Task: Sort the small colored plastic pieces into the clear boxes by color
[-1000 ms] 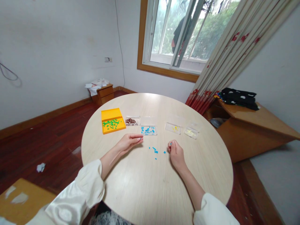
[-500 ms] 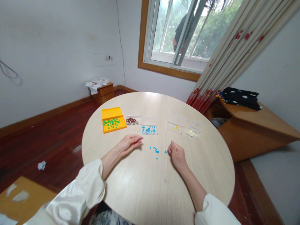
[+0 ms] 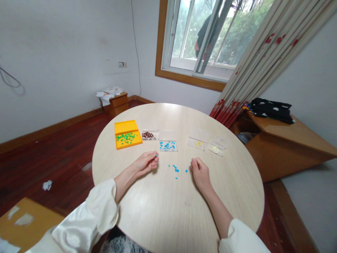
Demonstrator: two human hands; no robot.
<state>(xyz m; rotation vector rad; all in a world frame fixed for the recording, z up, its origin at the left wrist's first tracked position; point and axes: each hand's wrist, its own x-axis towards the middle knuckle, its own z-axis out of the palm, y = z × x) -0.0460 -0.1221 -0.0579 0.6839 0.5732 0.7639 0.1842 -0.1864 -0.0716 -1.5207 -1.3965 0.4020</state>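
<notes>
My left hand (image 3: 149, 162) is closed in a pinch on a small blue building brick (image 3: 156, 155), held just above the table in front of the clear box of blue bricks (image 3: 168, 150). To the right, my right hand (image 3: 200, 173) is curled with thumb and fingers together; whatever is between them is hidden. Between the hands lie several loose blue bricks, among them a larger one (image 3: 177, 170), a thin one (image 3: 174, 166) and one close to my right fingers (image 3: 186, 171).
Along the far side of the round table (image 3: 158, 218) stand a yellow case (image 3: 126, 125) with green pieces, a clear box of brown pieces (image 3: 148, 135), a clear box with yellow pieces (image 3: 193, 141) and another with pale pieces (image 3: 216, 149).
My left fingers have turned slightly and drawn a little to the left, showing more of the blue brick. The right hand stays nearly in place. The loose bricks have not moved.
</notes>
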